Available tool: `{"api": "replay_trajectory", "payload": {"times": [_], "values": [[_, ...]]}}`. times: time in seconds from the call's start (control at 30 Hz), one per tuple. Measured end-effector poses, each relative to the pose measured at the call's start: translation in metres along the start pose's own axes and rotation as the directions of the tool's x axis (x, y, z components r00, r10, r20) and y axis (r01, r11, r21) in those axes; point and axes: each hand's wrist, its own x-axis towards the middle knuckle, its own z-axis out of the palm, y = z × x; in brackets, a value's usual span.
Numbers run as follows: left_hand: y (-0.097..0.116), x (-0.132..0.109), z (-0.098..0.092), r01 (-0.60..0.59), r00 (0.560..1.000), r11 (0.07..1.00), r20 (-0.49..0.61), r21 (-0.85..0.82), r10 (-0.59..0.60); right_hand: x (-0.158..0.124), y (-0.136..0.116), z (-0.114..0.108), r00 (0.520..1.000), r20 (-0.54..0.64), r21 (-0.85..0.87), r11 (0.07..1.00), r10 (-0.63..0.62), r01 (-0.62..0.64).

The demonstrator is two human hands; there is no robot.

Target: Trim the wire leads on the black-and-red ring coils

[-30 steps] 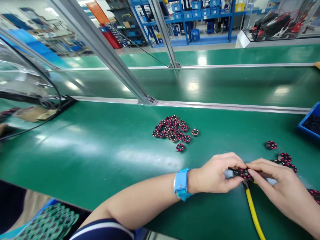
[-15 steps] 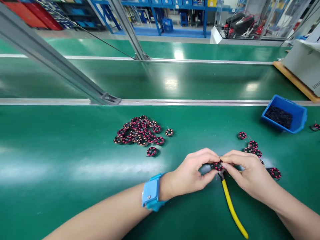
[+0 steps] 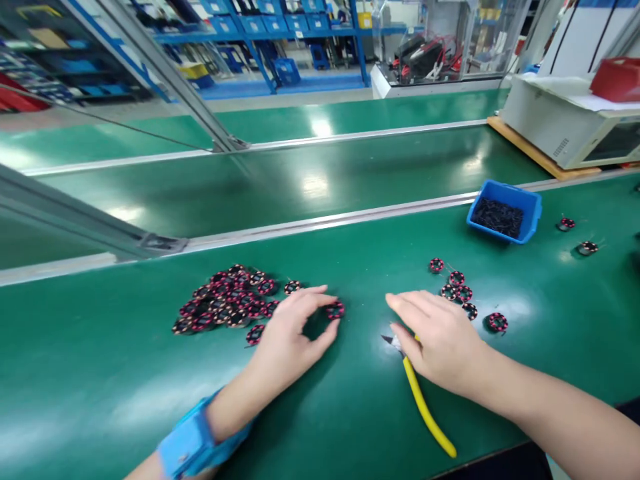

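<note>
My left hand, with a blue strap on its wrist, has its thumb and fingertips curled around a small black-and-red ring-shaped motor stator. The stator is low over the green tabletop or on it. To the right, my right hand is open, with fingers stretched out and the thumb apart, and nothing shows in it. Yellow-handled cutting pliers lie partly under that hand, their jaws pointing left. Left of my left hand is a pile of similar stators, a few of them partly hidden behind it.
Several stators lie beyond my right hand, and one more stator to its right. A blue bin of small black pieces stands at the back right. Behind runs a metal rail, with a grey machine past it.
My hands have come apart. The left has moved left with the stator, while the right has let go and opened. The view has turned to the right.
</note>
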Motion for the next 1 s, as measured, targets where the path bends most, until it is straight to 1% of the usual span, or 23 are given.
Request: {"api": "replay_trajectory", "payload": {"times": [0.07, 0.1, 0.13, 0.17, 0.2, 0.27, 0.3, 0.33, 0.4, 0.47, 0.5, 0.57, 0.63, 0.7, 0.73, 0.8, 0.83, 0.9, 0.93, 1.0], "values": [[-0.003, 0.0, -0.012, 0.012, 0.998, 0.995, -0.066, 0.104, -0.005, 0.005, 0.007, -0.009, 0.996, -0.078, -0.021, 0.999, -0.042, 0.041], [0.0, 0.002, -0.016, 0.007, 0.994, 0.993, -0.105, 0.114, 0.005, 0.008, 0.016, -0.016, 0.99, -0.137, -0.049, 0.998, -0.032, 0.026], [0.006, 0.007, -0.017, -0.005, 0.991, 0.995, -0.132, 0.097, 0.018, 0.012, 0.027, -0.024, 0.979, -0.203, -0.086, 0.996, 0.0, -0.018], [0.014, 0.013, -0.014, -0.024, 0.99, 0.998, -0.14, 0.056, 0.032, 0.017, 0.043, -0.034, 0.959, -0.278, -0.128, 0.988, 0.051, -0.09], [0.024, 0.022, -0.008, -0.046, 0.992, 0.999, -0.116, 0.003, 0.046, 0.022, 0.06, -0.045, 0.936, -0.332, -0.172, 0.968, 0.116, -0.181], [0.042, 0.046, 0.012, -0.076, 0.997, 0.992, 0.007, -0.098, 0.077, 0.032, 0.1, -0.065, 0.886, -0.385, -0.27, 0.886, 0.261, -0.378], [0.049, 0.06, 0.025, -0.079, 0.992, 0.987, 0.083, -0.141, 0.092, 0.038, 0.119, -0.074, 0.863, -0.379, -0.322, 0.826, 0.335, -0.463], [0.054, 0.075, 0.038, -0.077, 0.983, 0.981, 0.151, -0.177, 0.104, 0.043, 0.136, -0.081, 0.841, -0.346, -0.375, 0.76, 0.417, -0.531], [0.062, 0.103, 0.061, -0.07, 0.961, 0.967, 0.243, -0.246, 0.131, 0.052, 0.163, -0.089, 0.77, -0.234, -0.476, 0.621, 0.593, -0.623], [0.065, 0.124, 0.079, -0.086, 0.95, 0.948, 0.261, -0.307, 0.17, 0.058, 0.179, -0.09, 0.693, -0.149, -0.537, 0.531, 0.705, -0.656], [0.066, 0.131, 0.085, -0.098, 0.948, 0.936, 0.255, -0.337, 0.191, 0.06, 0.184, -0.089, 0.669, -0.126, -0.551, 0.509, 0.733, -0.661], [0.066, 0.138, 0.092, -0.12, 0.947, 0.912, 0.232, -0.392, 0.224, 0.062, 0.189, -0.085, 0.653, -0.11, -0.562, 0.496, 0.749, -0.662], [0.063, 0.136, 0.094, -0.118, 0.953, 0.888, 0.202, -0.445, 0.227, 0.061, 0.19, -0.081, 0.649, -0.096, -0.576, 0.49, 0.755, -0.655], [0.06, 0.125, 0.091, -0.089, 0.968, 0.877, 0.166, -0.471, 0.188, 0.06, 0.191, -0.079, 0.653, -0.086, -0.585, 0.492, 0.753, -0.644], [0.058, 0.118, 0.088, -0.046, 0.977, 0.865, 0.158, -0.5, 0.143, 0.059, 0.192, -0.079, 0.658, -0.08, -0.587, 0.498, 0.748, -0.638], [0.055, 0.099, 0.078, 0.101, 0.984, 0.798, 0.177, -0.594, 0.008, 0.057, 0.194, -0.081, 0.672, -0.08, -0.575, 0.516, 0.736, -0.634], [0.054, 0.089, 0.072, 0.19, 0.976, 0.739, 0.205, -0.646, -0.072, 0.056, 0.195, -0.082, 0.678, -0.082, -0.566, 0.526, 0.731, -0.635], [0.054, 0.069, 0.06, 0.344, 0.939, 0.601, 0.271, -0.721, -0.212, 0.055, 0.198, -0.085, 0.69, -0.101, -0.532, 0.547, 0.717, -0.647], [0.054, 0.059, 0.055, 0.392, 0.919, 0.55, 0.293, -0.737, -0.262, 0.054, 0.199, -0.085, 0.695, -0.121, -0.512, 0.555, 0.709, -0.656], [0.054, 0.044, 0.047, 0.446, 0.889, 0.479, 0.313, -0.756, -0.334, 0.052, 0.201, -0.086, 0.705, -0.169, -0.483, 0.566, 0.689, -0.668]]}}
